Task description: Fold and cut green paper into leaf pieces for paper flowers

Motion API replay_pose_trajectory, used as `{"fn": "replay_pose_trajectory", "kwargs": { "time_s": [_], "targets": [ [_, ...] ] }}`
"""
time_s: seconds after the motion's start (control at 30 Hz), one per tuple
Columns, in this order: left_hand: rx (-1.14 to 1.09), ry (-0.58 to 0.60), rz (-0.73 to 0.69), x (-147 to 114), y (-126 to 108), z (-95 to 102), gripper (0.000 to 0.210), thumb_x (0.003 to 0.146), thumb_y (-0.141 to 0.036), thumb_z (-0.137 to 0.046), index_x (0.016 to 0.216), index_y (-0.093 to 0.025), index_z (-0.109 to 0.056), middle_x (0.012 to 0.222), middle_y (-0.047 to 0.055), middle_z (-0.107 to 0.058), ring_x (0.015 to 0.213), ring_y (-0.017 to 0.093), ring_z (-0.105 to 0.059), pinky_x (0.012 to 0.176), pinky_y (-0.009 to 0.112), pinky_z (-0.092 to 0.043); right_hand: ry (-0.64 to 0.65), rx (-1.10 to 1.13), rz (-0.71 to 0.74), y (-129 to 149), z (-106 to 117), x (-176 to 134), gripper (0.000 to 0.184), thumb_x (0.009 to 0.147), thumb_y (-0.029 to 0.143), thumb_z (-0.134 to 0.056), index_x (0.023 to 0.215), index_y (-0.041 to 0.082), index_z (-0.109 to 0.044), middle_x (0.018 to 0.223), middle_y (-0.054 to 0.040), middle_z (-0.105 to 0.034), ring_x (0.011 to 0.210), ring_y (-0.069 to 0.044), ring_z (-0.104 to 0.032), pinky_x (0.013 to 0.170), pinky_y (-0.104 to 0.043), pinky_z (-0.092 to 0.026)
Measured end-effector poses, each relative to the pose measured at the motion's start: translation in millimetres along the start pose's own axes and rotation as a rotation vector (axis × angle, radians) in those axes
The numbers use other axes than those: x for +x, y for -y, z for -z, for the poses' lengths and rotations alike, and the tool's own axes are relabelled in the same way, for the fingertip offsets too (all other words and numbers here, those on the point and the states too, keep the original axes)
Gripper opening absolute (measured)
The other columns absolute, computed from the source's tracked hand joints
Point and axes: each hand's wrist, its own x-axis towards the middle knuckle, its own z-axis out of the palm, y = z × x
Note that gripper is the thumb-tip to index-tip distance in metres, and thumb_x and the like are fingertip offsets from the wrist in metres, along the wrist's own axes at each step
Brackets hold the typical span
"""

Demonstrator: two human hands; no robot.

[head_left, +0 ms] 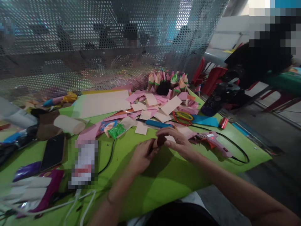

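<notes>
Between my two hands is a small brown curved piece (161,141) that looks like bent craft sheet; its far side is hidden. My left hand (144,156) grips its left end, fingers curled. From the right, my right hand (176,143) wraps its fingers over the same piece, thumb close to it. Just beyond my hands lies a blue-handled cutter (157,123). Scissors with red and yellow loops (184,117) lie past it. A pink glue gun (217,145) with a lit red spot rests to the right of my right hand.
Pink and cream paper pieces (150,99) litter the green table (183,185). Several ice-cream-shaped crafts (175,78) stand at the back against a perforated metal screen (98,40). Phones (53,151), a white roll (69,124) and cables crowd the left. A dark bottle (211,100) stands right.
</notes>
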Motion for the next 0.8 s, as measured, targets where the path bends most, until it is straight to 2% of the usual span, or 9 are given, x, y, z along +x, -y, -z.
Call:
{"fn": "replay_pose_trajectory", "kwargs": {
  "time_s": [0.07,0.23,0.43,0.5,0.63,0.8],
  "targets": [
    [0.006,0.053,0.002,-0.3,-1.3,1.4,0.015,0.087,-0.023,-0.049,0.095,-0.021,-0.061,0.091,0.005,-0.069,0.081,0.02,-0.062,0.074,0.031,-0.047,-0.032,0.0,-0.031,0.7,2.3,0.5,0.032,0.093,0.051,-0.053,0.104,0.027,-0.071,0.106,-0.0074,-0.07,0.104,-0.024,-0.062,0.093,-0.041,-0.046],
    [0.121,0.095,-0.014,-0.9,-3.8,2.7,0.013,0.087,-0.023,-0.048,0.093,-0.02,-0.059,0.085,0.005,-0.068,0.076,0.02,-0.059,0.072,0.031,-0.043,-0.054,-0.079,0.006,-0.7,3.1,1.1,0.018,0.086,0.041,-0.065,0.091,0.025,-0.072,0.092,-0.0059,-0.072,0.091,-0.023,-0.064,0.084,-0.04,-0.048],
    [0.159,0.108,-0.013,-2.0,-4.8,3.5,0.022,0.086,-0.021,-0.049,0.105,-0.02,-0.059,0.095,0.008,-0.07,0.085,0.023,-0.062,0.074,0.032,-0.044,-0.036,-0.103,0.021,0.1,2.4,2.5,0.016,0.087,0.037,-0.064,0.078,0.024,-0.069,0.084,-0.0048,-0.071,0.084,-0.022,-0.064,0.078,-0.038,-0.048],
    [0.131,0.098,-0.015,-2.0,-4.9,3.6,0.022,0.086,-0.022,-0.048,0.107,-0.02,-0.058,0.095,0.007,-0.07,0.085,0.023,-0.062,0.074,0.031,-0.044,-0.027,-0.113,0.034,0.7,2.4,3.1,0.016,0.088,0.035,-0.063,0.078,0.024,-0.068,0.083,-0.0046,-0.07,0.083,-0.022,-0.064,0.077,-0.037,-0.048],
    [0.124,0.114,-0.023,-1.1,-4.1,2.6,0.014,0.087,-0.022,-0.047,0.096,-0.02,-0.057,0.085,0.006,-0.068,0.076,0.021,-0.06,0.07,0.03,-0.042,-0.007,-0.13,0.061,0.8,1.9,3.6,0.008,0.086,0.029,-0.064,0.084,0.025,-0.07,0.088,-0.0047,-0.072,0.087,-0.022,-0.065,0.08,-0.038,-0.048],
    [0.179,0.13,-0.04,-0.8,-3.7,1.8,0.01,0.087,-0.023,-0.048,0.094,-0.02,-0.055,0.082,0.004,-0.066,0.073,0.02,-0.059,0.07,0.03,-0.041,0.02,-0.132,0.057,-0.4,1.2,3.2,0.011,0.086,0.023,-0.063,0.077,0.025,-0.07,0.087,-0.0039,-0.073,0.087,-0.021,-0.066,0.081,-0.038,-0.049]
  ]
}}
